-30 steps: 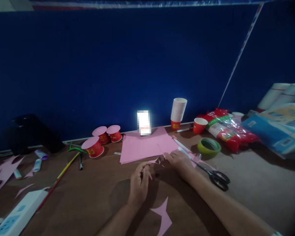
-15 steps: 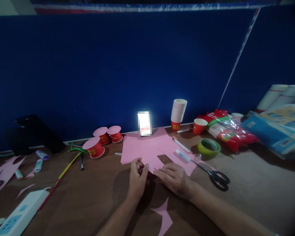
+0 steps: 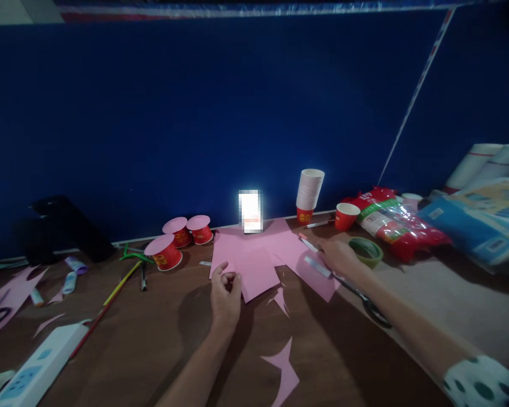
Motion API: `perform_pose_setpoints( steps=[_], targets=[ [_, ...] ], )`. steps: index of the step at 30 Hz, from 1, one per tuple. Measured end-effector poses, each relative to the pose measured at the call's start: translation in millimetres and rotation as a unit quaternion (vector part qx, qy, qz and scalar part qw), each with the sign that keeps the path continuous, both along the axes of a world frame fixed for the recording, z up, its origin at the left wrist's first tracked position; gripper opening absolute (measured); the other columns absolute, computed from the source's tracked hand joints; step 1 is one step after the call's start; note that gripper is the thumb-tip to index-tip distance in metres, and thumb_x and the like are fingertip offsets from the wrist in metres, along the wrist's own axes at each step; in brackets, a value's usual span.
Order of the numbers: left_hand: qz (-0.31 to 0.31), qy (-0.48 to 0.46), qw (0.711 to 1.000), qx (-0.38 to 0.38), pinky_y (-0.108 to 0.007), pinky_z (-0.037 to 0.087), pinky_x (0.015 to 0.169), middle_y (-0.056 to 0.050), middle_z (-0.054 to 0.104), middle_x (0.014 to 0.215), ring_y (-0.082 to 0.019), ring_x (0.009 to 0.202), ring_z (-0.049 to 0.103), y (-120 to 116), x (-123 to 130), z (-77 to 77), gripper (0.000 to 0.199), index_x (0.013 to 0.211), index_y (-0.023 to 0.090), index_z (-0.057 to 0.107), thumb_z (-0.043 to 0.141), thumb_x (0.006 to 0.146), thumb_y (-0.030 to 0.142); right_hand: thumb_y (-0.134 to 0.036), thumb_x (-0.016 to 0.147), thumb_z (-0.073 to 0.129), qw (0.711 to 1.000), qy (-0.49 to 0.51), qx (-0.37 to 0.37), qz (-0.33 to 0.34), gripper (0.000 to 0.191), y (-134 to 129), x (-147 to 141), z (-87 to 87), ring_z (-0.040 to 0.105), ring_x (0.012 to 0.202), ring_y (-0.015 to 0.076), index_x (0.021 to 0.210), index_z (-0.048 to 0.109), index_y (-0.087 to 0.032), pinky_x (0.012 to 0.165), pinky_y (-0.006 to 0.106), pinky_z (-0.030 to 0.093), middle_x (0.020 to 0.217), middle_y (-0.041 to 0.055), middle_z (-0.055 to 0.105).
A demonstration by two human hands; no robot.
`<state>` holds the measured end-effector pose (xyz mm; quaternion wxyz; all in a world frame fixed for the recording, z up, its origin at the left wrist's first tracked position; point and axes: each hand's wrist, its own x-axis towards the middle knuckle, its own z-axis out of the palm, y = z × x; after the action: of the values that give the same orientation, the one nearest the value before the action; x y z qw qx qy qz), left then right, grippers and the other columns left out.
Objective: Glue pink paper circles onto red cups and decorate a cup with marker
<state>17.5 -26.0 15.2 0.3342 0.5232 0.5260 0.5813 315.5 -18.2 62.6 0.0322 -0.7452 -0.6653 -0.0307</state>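
My left hand (image 3: pixel 225 291) rests beside a pink paper sheet (image 3: pixel 257 277), its thumb close to the sheet's left edge. Its fingers are loosely curled and apart, and I see nothing held in them. Stretched out to the right, my right hand (image 3: pixel 339 254) is over a slim white pen (image 3: pixel 307 243) with a reddish end. Motion blurs its fingertips, so a grip cannot be made out. Just below that hand lie a pale tube (image 3: pixel 318 267) and black-handled scissors (image 3: pixel 375 312), partly covered by the forearm. More pink paper (image 3: pixel 227 243) lies beneath and behind the nearer sheet.
Red cups topped with pink discs (image 3: pixel 160 252) stand left of the paper. Behind are a bright phone (image 3: pixel 250 212), a cup stack (image 3: pixel 310 192) and a single cup (image 3: pixel 346 217). Green tape (image 3: pixel 371 251) sits right; paper scraps (image 3: pixel 283 367) lie in front. A power strip (image 3: pixel 38 364) is at lower left.
My right hand has left the paper and moved right and away, over the pen. My left hand has shifted slightly left. The pink sheet now lies turned, with small scraps showing beside it.
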Motion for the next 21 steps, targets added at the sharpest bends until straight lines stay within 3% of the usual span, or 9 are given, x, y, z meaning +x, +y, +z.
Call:
perform_pose_setpoints(
  steps=[5, 11, 15, 18, 21],
  targets=[
    [-0.014, 0.011, 1.000, -0.013, -0.025, 0.045, 0.064, 0.002, 0.057, 0.072, -0.013, 0.065, 0.056, 1.7, -1.3, -5.5, 0.046, 0.120, 0.015, 0.043, 0.057, 0.079, 0.033, -0.031, 0.091, 0.057, 0.999, -0.014, -0.020, -0.032, 0.032, 10.4, 7.5, -7.0, 0.061, 0.098, 0.0206, 0.119, 0.054, -0.015, 0.082, 0.041, 0.053, 0.119, 0.0080, 0.058],
    [-0.009, 0.015, 1.000, -0.020, -0.026, 0.045, 0.067, 0.001, 0.057, 0.075, -0.013, 0.068, 0.055, 0.2, -0.5, -5.4, 0.045, 0.119, 0.015, 0.044, 0.057, 0.080, 0.031, -0.038, 0.092, 0.050, 0.999, 0.021, -0.010, 0.021, 0.031, 7.0, -2.9, -7.0, 0.064, 0.096, 0.0246, 0.104, 0.063, -0.013, 0.080, 0.034, 0.048, 0.102, 0.0143, 0.067],
    [-0.011, 0.026, 1.000, -0.013, -0.027, 0.046, 0.068, 0.002, 0.057, 0.074, -0.013, 0.067, 0.055, -1.4, 1.4, -4.0, 0.044, 0.118, 0.015, 0.045, 0.058, 0.079, 0.030, -0.057, 0.075, 0.062, 0.998, 0.044, -0.026, 0.027, 0.051, 6.2, -4.8, -10.7, 0.063, 0.097, 0.0303, 0.104, 0.062, -0.015, 0.076, 0.036, 0.046, 0.106, 0.0150, 0.067],
    [-0.015, 0.031, 0.999, -0.013, -0.027, 0.045, 0.067, 0.001, 0.058, 0.073, -0.013, 0.068, 0.056, -2.4, 1.9, -4.0, 0.044, 0.118, 0.015, 0.045, 0.058, 0.079, 0.030, -0.058, 0.065, 0.069, 0.998, 0.056, -0.040, 0.010, 0.062, 10.8, -0.3, -11.0, 0.063, 0.097, 0.0321, 0.107, 0.061, -0.013, 0.075, 0.036, 0.045, 0.106, 0.0177, 0.067],
    [-0.025, 0.029, 0.999, -0.014, -0.026, 0.045, 0.066, 0.001, 0.058, 0.073, -0.014, 0.068, 0.056, -2.7, 1.8, -4.7, 0.045, 0.120, 0.015, 0.044, 0.056, 0.080, 0.030, -0.058, 0.062, 0.071, 0.995, 0.075, -0.062, 0.003, 0.060, 17.5, 4.2, -7.9, 0.065, 0.090, 0.0297, 0.101, 0.062, -0.014, 0.072, 0.033, 0.045, 0.097, 0.0158, 0.070]
  ],
)
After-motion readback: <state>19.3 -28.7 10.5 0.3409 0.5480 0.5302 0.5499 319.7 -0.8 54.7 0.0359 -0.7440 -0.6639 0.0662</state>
